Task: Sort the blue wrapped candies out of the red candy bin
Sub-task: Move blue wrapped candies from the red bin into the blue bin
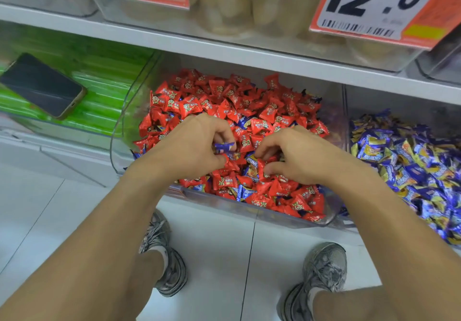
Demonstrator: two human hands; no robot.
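- Left hand (197,146): curled, pinching a blue wrapped candy (224,146) between thumb and fingertips, just above the red pile.
- Right hand (289,157): fingers bent down into the red candies (224,101), tips touching another blue wrapper (252,159) (grip itself hidden, cannot tell whether pinched).
- Clear candy bin (119,131), middle of the lower shelf: heaped with red, a few blue strays showing near the front wall, one at (245,192).
- Neighbouring bin to the right: full of blue-and-yellow candies (409,161).
- Bin to the left: green packets (104,81), with a dark phone (42,84) lying face up on top.
- Above: orange price tag (384,6) reading "12.0".
- Below: grey sneakers (164,253) on white floor tiles.
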